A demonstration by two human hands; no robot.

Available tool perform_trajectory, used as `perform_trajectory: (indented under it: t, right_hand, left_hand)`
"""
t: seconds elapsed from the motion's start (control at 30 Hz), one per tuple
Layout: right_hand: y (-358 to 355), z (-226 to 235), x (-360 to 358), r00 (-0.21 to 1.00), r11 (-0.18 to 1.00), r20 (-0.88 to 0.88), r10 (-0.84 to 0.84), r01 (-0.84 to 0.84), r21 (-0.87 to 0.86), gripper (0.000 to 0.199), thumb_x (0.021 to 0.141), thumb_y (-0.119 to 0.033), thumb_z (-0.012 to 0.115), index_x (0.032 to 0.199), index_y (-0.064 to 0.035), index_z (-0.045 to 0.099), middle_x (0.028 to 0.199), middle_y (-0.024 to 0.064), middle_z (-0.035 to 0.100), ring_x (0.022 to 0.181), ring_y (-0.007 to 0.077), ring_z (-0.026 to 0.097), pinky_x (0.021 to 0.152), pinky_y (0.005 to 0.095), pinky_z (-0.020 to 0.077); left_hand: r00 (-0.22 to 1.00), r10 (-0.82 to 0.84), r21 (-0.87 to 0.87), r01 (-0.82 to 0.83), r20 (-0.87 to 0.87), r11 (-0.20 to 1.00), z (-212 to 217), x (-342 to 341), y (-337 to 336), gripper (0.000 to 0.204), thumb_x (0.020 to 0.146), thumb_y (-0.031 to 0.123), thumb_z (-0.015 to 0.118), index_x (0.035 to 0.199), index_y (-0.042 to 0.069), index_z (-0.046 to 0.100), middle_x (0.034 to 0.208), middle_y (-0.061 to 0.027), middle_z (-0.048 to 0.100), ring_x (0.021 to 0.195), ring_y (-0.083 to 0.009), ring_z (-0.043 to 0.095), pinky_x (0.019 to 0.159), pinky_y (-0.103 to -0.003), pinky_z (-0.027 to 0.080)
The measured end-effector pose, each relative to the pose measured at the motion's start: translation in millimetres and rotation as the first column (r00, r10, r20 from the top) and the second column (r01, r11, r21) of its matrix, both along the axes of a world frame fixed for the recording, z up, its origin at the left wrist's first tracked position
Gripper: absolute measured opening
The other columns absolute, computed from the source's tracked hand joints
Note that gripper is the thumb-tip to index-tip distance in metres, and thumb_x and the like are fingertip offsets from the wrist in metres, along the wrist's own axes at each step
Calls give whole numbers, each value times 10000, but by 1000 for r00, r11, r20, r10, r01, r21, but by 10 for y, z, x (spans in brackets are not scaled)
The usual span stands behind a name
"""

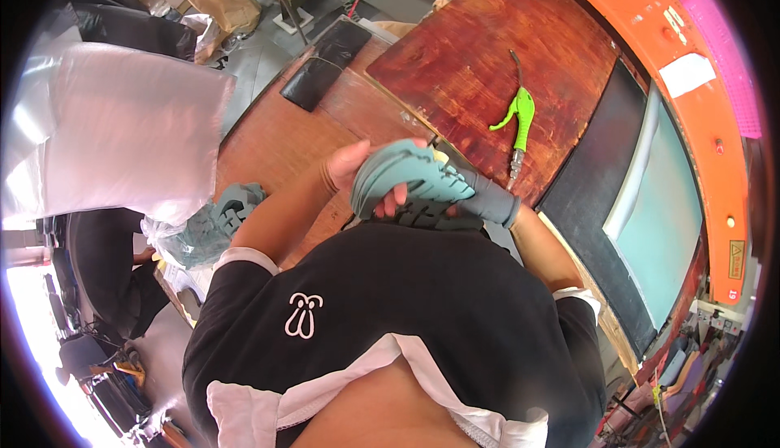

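Table (463,50): wooden, deep red and worn on the right, lighter brown on the left. Floor (166,359): grey, visible lower left and beyond the table's far edge. Right side: orange machine frame (719,139), bowed by the lens; pink perforated panel (719,38) behind it. Light: strong white glare (36,326) at left rim; window or doorway, cannot tell.
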State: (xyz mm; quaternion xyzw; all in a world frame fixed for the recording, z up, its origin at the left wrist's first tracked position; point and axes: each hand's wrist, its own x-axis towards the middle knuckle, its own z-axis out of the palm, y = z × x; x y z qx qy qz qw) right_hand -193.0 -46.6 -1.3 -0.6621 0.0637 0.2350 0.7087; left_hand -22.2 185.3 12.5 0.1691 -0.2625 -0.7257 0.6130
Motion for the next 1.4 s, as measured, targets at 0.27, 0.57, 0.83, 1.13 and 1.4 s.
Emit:
perform_trajectory:
  t: [0.27, 0.57, 0.83, 1.13, 1.4]
  right_hand:
    - [264, 268, 40, 955, 938, 280, 94, 9, -345, 500, 707, -98, 724, 1168, -48, 538, 1042, 108, 610, 984, 204, 587, 864, 317, 455]
    - [664, 824, -10, 954, 798, 285, 95, 98, -595, 382, 691, -39, 701, 1039, -62, 544, 879, 110, 589, 850, 246, 596, 755, 341, 471]
    - [854, 905, 24, 952, 789, 264, 157, 40, -613, 371, 698, -22, 708, 1006, -64, 504, 788, 71, 559, 751, 206, 583, 684, 323, 463]
    - [714, 905, -97, 790, 737, 484, 377, 60, -674, 334, 684, -43, 699, 976, -59, 538, 798, 108, 581, 740, 271, 599, 661, 335, 471]
    - [117, 652, -675, 772, 735, 516, 370, 96, -672, 299, 720, -20, 637, 998, -63, 538, 831, 125, 582, 807, 274, 614, 677, 338, 487]
  left_hand:
    - [963, -96, 64, 83, 252, 995, 412, 45, 202, 1069, 742, 722, 545, 1476, 100, 77, 1056, -202, 602, 947, -263, 626, 778, -360, 524]
    - [908, -172, 295, 57, 382, 954, 680, 169, 466, 875, 843, 597, 507, 1455, 65, 177, 1010, -197, 604, 837, -257, 642, 742, -354, 517]
    - [965, -190, 76, 178, 183, 981, 321, 156, 658, 769, 784, 431, 622, 1362, 27, 315, 1133, -261, 557, 929, -339, 620, 792, -411, 499]
    - [847, -163, 204, 66, 505, 977, 358, -144, 636, 703, 806, 293, 659, 1362, -13, 357, 1303, -101, 463, 1208, -188, 417, 1013, -327, 313]
    - [778, -304, 389, 84, 550, 917, 543, -604, 36, 687, 798, 244, 683, 1350, -7, 359, 1287, -125, 479, 1148, -178, 469, 961, -329, 375]
